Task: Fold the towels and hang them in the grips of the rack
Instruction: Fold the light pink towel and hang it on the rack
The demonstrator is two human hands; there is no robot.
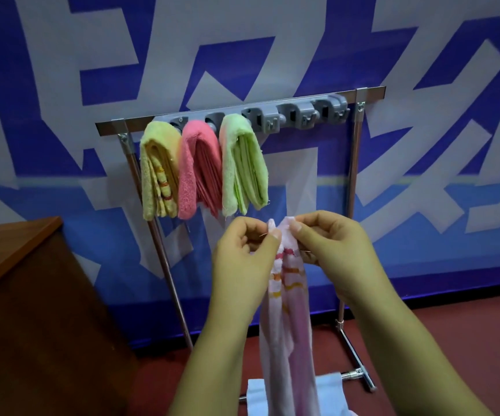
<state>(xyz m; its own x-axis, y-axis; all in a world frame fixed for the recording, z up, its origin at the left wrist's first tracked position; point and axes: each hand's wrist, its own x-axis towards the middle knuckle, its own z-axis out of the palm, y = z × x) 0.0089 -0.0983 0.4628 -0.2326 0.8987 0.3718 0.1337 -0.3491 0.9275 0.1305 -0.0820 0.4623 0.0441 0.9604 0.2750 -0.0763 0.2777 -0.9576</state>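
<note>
1. Near the rack (359, 139), below the green towel (242, 163), my left hand (242, 259) and right hand (332, 253) pinch the pink towel (284, 310) by its top corners, fingers curled.
2. I'd match the corners, fold evenly, then use the next free grip (262, 118).

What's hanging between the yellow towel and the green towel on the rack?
In the head view, the pink towel hangs folded between the yellow towel and the green towel, pressed against both.
</note>
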